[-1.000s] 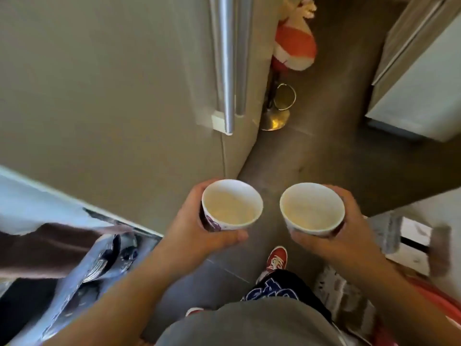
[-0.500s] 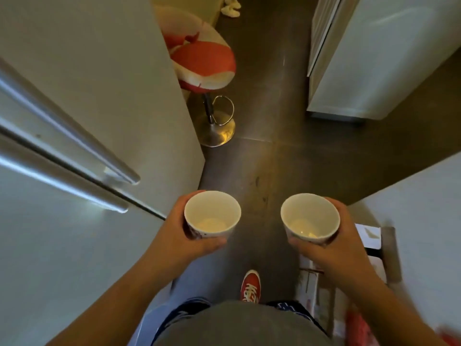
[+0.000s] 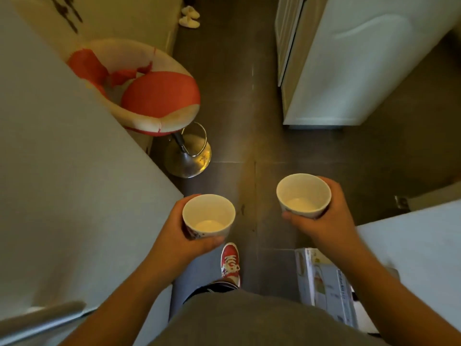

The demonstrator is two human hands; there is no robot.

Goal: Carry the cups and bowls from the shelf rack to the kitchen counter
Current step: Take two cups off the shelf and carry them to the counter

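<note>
My left hand (image 3: 179, 236) is wrapped around one small white printed ceramic cup (image 3: 209, 217); my right hand (image 3: 321, 216) likewise grips a matching white cup (image 3: 303, 196). Both upright, empty, carried above dark floor tiles (image 3: 249, 108). Judged light, rigid, breakable, glaze possibly slick; sidewall grip suits

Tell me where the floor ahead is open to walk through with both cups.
Open: the dark tiled strip between the red stool and white cabinet. Crowded: stool base at left, printed box at lower right.

a stool (image 3: 159, 103) stands ahead on the left, a cabinet (image 3: 349, 71) ahead right, slippers (image 3: 190, 20) beyond.
</note>
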